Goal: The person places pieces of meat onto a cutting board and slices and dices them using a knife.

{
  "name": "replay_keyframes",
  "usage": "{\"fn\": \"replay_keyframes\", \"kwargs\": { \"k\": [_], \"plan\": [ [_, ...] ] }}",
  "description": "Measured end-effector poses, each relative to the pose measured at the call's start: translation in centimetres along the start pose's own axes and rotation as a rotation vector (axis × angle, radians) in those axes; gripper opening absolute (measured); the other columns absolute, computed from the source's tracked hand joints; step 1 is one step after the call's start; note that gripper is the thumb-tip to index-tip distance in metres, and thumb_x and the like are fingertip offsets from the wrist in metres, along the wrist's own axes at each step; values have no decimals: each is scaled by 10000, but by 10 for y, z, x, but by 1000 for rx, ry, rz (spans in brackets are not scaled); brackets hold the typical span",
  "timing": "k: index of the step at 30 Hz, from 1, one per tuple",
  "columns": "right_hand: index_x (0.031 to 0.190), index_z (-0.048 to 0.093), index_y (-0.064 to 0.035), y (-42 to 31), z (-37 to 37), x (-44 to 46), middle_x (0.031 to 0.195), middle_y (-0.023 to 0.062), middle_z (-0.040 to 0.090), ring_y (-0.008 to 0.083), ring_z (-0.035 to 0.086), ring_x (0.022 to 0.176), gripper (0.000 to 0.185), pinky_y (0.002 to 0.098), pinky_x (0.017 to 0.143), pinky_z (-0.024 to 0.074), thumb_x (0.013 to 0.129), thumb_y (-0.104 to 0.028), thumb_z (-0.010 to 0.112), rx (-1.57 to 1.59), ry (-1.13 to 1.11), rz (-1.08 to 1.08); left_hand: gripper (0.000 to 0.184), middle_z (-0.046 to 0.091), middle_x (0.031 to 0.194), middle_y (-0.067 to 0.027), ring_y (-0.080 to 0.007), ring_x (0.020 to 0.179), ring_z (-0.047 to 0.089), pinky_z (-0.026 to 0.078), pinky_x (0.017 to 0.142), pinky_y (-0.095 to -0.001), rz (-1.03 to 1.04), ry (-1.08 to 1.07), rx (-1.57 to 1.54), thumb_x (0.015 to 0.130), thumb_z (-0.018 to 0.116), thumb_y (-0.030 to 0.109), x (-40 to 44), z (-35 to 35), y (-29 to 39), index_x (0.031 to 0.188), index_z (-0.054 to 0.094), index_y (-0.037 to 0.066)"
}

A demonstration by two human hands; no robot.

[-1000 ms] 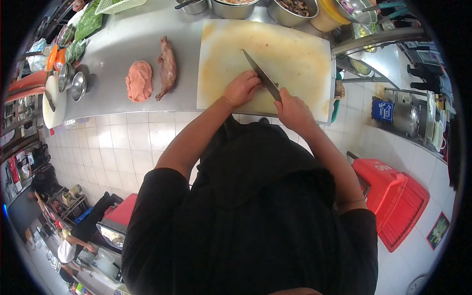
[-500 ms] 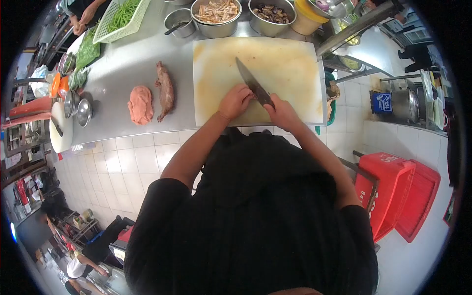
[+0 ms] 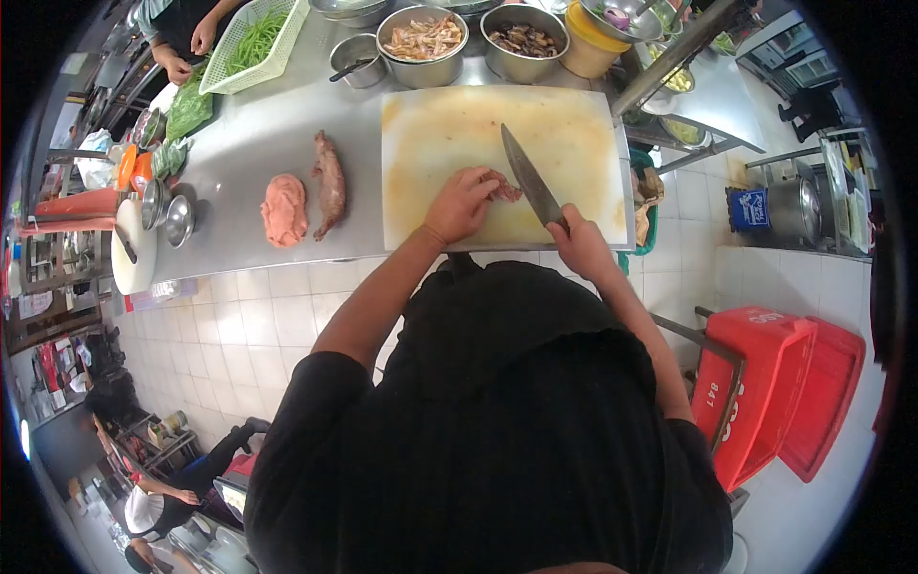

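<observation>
A large white cutting board (image 3: 435,120) with yellowish stains lies in front of me. My right hand (image 3: 580,239) is closed round the handle of a kitchen knife (image 3: 531,175), whose blade points away from me and slightly left. To the left of the blade, a small piece of reddish-brown meat (image 3: 504,187) rests on the board. My left hand (image 3: 463,203) holds that meat down, fingers curled over its left end, so part of it is hidden. Left of the board, a long piece of meat (image 3: 328,187) and a pink mass that looks like raw meat (image 3: 284,210) lie on the steel table.
Behind the board stand pots of shredded food (image 3: 421,65) and dark chopped pieces (image 3: 524,65), with a small pot (image 3: 360,75) beside them. A basket of green beans (image 3: 256,43) is at the back left, near another person's hands (image 3: 189,55). A red bin (image 3: 755,383) stands to my right.
The knife has shifted right, away from my left hand, with my right hand lower and further right. The small piece of meat now shows under my left fingers.
</observation>
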State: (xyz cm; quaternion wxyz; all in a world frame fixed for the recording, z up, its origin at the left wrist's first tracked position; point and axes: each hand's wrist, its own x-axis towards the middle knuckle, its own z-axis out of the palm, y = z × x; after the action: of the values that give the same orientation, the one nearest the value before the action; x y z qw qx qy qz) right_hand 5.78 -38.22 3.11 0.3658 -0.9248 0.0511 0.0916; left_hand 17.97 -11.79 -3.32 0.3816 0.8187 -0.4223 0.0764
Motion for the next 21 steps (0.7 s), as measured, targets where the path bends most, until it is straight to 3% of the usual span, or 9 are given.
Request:
{"fn": "replay_keyframes", "kwargs": {
  "k": [6,12,21],
  "plan": [
    [1072,496,-18,-3,-2,0,870,307,709,545,687,884,288,601,753,542,1022,-236,678,62,28,14,476,605,1388,-75,-335,1284,567,486,1079,-467,3,-188,65,846,707,59,6,-1,-3,1315,664,127],
    [1064,496,-14,-7,-11,0,880,306,712,545,686,891,287,591,745,541,1022,-230,681,32,43,43,402,649,1323,-70,-342,1226,588,495,1052,-473,-28,-96,10,897,664,64,7,4,-7,1293,691,126],
    [1095,514,-24,-4,-12,-10,910,291,727,527,695,909,286,595,776,544,1024,-250,675,-12,-45,24,269,665,1144,-114,-358,1123,640,529,1010,-455,-169,-294,50,904,664,62,27,-3,-6,1160,737,105]
  ]
}}
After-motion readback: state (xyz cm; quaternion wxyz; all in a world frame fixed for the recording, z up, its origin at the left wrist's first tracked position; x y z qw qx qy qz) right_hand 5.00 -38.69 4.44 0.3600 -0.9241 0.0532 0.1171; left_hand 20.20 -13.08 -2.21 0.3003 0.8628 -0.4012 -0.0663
